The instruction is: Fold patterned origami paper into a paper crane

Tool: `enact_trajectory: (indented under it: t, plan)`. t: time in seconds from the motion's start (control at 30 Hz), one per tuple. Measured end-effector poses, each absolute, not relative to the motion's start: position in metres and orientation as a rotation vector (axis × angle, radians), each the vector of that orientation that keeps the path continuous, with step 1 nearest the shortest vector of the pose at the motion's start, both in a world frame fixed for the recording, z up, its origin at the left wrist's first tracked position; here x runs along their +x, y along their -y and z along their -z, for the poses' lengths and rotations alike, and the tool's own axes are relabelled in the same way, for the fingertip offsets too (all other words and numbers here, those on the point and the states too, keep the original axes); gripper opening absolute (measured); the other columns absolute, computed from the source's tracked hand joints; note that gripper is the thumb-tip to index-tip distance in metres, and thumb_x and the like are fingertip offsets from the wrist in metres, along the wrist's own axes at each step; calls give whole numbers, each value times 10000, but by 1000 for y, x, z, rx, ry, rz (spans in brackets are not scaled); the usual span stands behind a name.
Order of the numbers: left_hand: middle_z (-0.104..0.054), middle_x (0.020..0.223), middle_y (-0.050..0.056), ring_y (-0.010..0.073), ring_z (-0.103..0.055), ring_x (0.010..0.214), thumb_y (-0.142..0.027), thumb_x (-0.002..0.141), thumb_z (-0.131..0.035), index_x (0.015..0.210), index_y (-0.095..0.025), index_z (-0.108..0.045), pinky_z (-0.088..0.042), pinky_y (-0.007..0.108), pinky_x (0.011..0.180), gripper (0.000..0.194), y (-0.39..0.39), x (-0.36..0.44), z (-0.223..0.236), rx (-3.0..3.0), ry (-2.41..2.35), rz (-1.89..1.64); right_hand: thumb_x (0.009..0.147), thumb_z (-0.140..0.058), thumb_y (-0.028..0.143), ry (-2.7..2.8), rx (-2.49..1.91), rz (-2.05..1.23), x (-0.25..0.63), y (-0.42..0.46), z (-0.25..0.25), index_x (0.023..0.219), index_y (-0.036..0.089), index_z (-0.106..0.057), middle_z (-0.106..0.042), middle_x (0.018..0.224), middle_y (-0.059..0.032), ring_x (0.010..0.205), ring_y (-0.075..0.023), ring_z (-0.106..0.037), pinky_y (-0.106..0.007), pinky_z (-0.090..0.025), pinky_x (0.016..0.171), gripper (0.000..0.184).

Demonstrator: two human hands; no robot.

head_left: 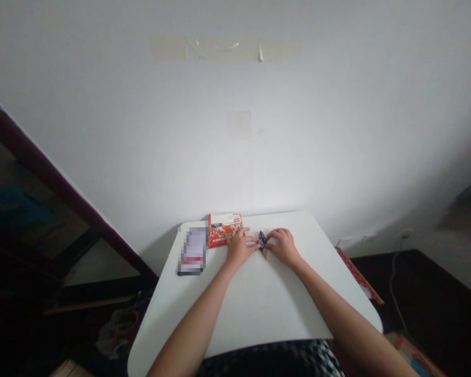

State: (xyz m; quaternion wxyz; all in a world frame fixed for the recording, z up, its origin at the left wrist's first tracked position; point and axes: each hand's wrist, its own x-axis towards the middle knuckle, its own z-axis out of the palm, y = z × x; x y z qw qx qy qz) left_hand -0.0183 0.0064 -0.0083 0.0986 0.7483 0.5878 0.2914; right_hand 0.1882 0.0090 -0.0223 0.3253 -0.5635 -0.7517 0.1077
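A small, narrow diamond-shaped piece of folded paper (262,241), dark blue with a brownish lower tip, is over the white table (255,298). My left hand (237,246) pinches its left side between finger and thumb, its other fingers spread toward the orange box (215,236). From the opposite side, the fingertips of my right hand (283,245) close on the paper's right edge. The details of the folds are too small to make out.
Left of the box lies a phone (194,251) with a blurred-out screen. A white wall (235,173) rises behind the table's far edge. On the floor at right run a cable (394,277) and a wooden-edged patterned item (359,275) beside the table.
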Motion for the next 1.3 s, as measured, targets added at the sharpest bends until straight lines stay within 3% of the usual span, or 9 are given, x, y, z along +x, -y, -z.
enact_trajectory:
  t: [0.33,0.67,0.97,1.3]
  plan:
    - [-650,1400,68,352,-489,1395,-324,747,-882,970,-331,-824,-68,790,1219,230,-4,-16,3,2190,-1729,-903,802,-811,245,1973,-1517,-323,186,-8,19,958,297,-763,-693,1141,-51,1185,-292,-533,-460,-380,1056,171]
    - [-669,1380,23,343,-503,1388,-299,738,-891,879,-361,-813,-83,809,1198,173,-7,-15,9,2200,-1710,-923,800,-820,283,1961,-1468,-285,189,-9,24,1026,304,-796,-702,1158,-62,1156,-288,-573,-434,-421,1035,228]
    - [-691,1353,57,346,-515,1381,-278,738,-885,815,-302,-804,-71,820,1189,114,-7,-14,8,2190,-1686,-954,793,-817,230,1918,-1326,-242,190,-12,32,900,299,-813,-717,1113,-62,1128,-282,-585,-443,-472,997,128]
    - [-698,1342,55,360,-509,1402,-305,761,-865,837,-323,-822,-50,822,1191,90,-7,-16,8,2206,-1689,-892,853,-754,227,2014,-1198,-269,192,-11,25,995,301,-787,-773,1095,-41,1222,-279,-600,-512,-415,1108,164]
